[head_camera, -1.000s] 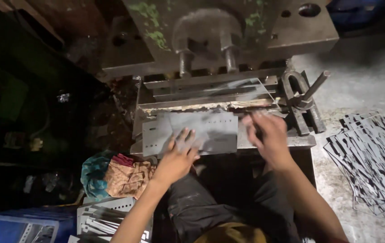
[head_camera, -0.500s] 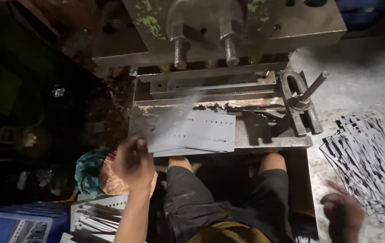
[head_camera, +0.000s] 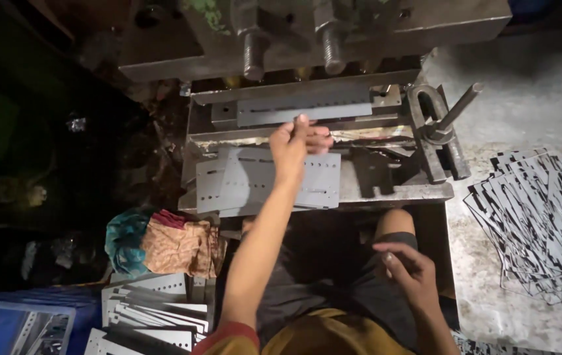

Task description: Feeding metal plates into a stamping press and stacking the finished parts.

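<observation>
Dim press bed (head_camera: 392, 190) carried a punched sheet (head_camera: 228, 181) under the left hand (head_camera: 297, 141), fingers pinched at its far edge, best slid squarely under the die (head_camera: 304, 108); right hand (head_camera: 409, 273) hung loose, empty.

Press head (head_camera: 307, 33) cut off at 12 o'clock. Left hand (head_camera: 297, 141) hides part of punched sheet (head_camera: 254, 181). Blank stack (head_camera: 143, 312) cropped at 7 o'clock. Area at 9 o'clock too dark.

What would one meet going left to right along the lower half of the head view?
Blue tray → crumpled cloth → left hand's forearm → right hand → spread pile of punched metal strips.
</observation>
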